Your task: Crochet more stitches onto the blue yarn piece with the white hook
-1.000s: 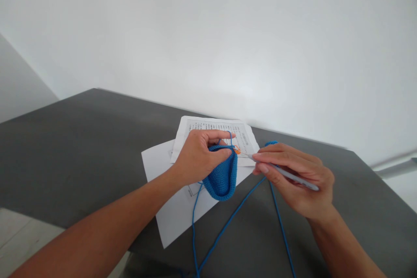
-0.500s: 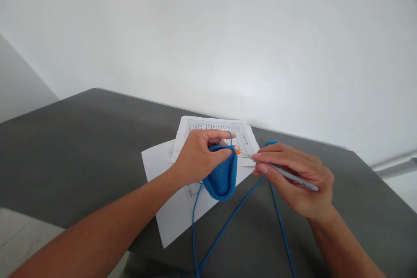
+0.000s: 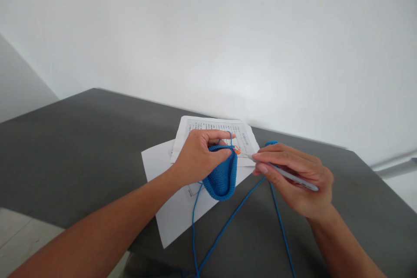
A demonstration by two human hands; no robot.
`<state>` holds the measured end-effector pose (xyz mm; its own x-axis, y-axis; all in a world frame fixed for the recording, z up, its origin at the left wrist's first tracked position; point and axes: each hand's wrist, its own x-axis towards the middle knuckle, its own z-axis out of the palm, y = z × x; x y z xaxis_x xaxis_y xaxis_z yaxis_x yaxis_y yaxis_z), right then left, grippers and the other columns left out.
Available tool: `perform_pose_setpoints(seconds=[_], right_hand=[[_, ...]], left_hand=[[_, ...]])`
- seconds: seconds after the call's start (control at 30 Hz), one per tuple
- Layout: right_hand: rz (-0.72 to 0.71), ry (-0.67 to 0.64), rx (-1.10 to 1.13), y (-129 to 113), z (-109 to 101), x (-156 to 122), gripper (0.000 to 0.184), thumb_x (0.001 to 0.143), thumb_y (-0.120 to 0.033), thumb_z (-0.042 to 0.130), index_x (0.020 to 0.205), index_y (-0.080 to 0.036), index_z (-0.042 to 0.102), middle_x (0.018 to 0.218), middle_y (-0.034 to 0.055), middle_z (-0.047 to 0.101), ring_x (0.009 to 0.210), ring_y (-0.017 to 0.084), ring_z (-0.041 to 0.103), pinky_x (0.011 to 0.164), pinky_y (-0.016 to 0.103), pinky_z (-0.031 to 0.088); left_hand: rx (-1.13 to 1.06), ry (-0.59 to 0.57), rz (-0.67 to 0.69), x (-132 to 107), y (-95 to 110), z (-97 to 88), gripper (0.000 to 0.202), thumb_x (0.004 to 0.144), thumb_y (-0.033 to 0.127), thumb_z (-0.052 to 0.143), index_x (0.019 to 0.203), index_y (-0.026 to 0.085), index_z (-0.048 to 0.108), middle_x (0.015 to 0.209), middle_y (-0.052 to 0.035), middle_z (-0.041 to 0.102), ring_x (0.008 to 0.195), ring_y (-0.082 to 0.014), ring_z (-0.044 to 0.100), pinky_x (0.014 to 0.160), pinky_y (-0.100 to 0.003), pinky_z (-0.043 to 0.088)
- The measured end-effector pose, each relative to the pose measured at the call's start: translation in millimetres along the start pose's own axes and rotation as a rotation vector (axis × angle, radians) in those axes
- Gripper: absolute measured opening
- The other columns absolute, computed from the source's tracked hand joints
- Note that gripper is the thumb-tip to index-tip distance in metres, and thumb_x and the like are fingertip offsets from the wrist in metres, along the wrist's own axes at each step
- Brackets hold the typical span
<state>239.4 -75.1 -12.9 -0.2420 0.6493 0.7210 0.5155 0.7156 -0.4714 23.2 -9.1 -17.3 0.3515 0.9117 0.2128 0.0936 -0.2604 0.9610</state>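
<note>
L hand (image 3: 198, 156) grips the blue crochet piece (image 3: 224, 178) by its upper rim, thumb on the near side, w/ yarn (image 3: 233, 216) looped round the index finger. R hand (image 3: 298, 173) has the grey hook (image 3: 293, 177) pinched pen-style, thin end pointing L to the rim, right by a small orange clip (image 3: 237, 151); can't tell if the tip's in a stitch. Piece is held open side toward the viewer, above the papers, btwn mid worktop (image 3: 97, 152) & its far edge. Printed sheet (image 3: 243, 137) lies nr that far edge, partly over a bigger white sheet (image 3: 176, 221), whose lower corner points to the worktop's nr edge. Blue bundle (image 3: 271, 143), mostly hidden behind R hand, sits toward the far R corner. Yarn strands run down toward the nr edge.
</note>
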Motion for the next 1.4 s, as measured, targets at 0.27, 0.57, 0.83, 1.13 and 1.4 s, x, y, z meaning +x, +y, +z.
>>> perform_pose_setpoints(seconds=[0.27, 0.57, 0.83, 1.13, 1.4], right_hand=[[0.003, -0.008, 0.016, 0.1, -0.1, 0.3, 0.030, 0.087, -0.007, 0.074, 0.108, -0.026, 0.081, 0.085, 0.0041, 0.080, 0.073, 0.019, 0.074, 0.060, 0.030, 0.058], [-0.005, 0.007, 0.005, -1.3, 0.4, 2.0, 0.028, 0.087, -0.009, 0.074, 0.107, -0.027, 0.082, 0.083, 0.0038, 0.080, 0.071, 0.020, 0.074, 0.059, 0.031, 0.058], [-0.008, -0.007, 0.012, -0.1, 0.2, 0.3, 0.030, 0.087, -0.006, 0.074, 0.108, -0.027, 0.081, 0.085, 0.0036, 0.079, 0.073, 0.018, 0.073, 0.061, 0.030, 0.057], [-0.002, -0.007, 0.014, 0.5, -0.1, 0.5, 0.031, 0.086, -0.006, 0.074, 0.109, -0.027, 0.081, 0.084, 0.0034, 0.079, 0.073, 0.019, 0.074, 0.062, 0.030, 0.057], [-0.018, -0.013, 0.016, 0.6, 0.2, -0.3, 0.031, 0.087, -0.005, 0.074, 0.109, -0.025, 0.080, 0.087, 0.0036, 0.079, 0.076, 0.017, 0.073, 0.064, 0.028, 0.057]], left_hand=[[-0.009, -0.007, -0.014, -0.3, -0.4, 1.2, 0.039, 0.074, 0.019, 0.074, 0.112, 0.014, 0.083, 0.075, -0.0028, 0.076, 0.062, -0.0126, 0.059, 0.058, -0.024, 0.044], [0.005, -0.001, -0.005, -0.3, -0.6, 1.1, 0.038, 0.073, 0.018, 0.075, 0.110, 0.015, 0.084, 0.075, -0.0021, 0.075, 0.061, -0.0131, 0.060, 0.057, -0.024, 0.045], [-0.010, -0.008, -0.013, 0.7, -0.8, 1.1, 0.039, 0.074, 0.018, 0.074, 0.112, 0.015, 0.083, 0.074, -0.0018, 0.074, 0.061, -0.0124, 0.058, 0.057, -0.024, 0.044], [-0.001, -0.016, -0.006, -0.1, -1.6, 0.2, 0.040, 0.074, 0.018, 0.074, 0.113, 0.015, 0.083, 0.074, -0.0020, 0.074, 0.062, -0.0125, 0.059, 0.058, -0.024, 0.044], [-0.021, -0.017, -0.011, 0.1, -1.6, -0.6, 0.040, 0.074, 0.018, 0.074, 0.113, 0.014, 0.083, 0.076, -0.0027, 0.076, 0.063, -0.0128, 0.060, 0.059, -0.024, 0.045]])
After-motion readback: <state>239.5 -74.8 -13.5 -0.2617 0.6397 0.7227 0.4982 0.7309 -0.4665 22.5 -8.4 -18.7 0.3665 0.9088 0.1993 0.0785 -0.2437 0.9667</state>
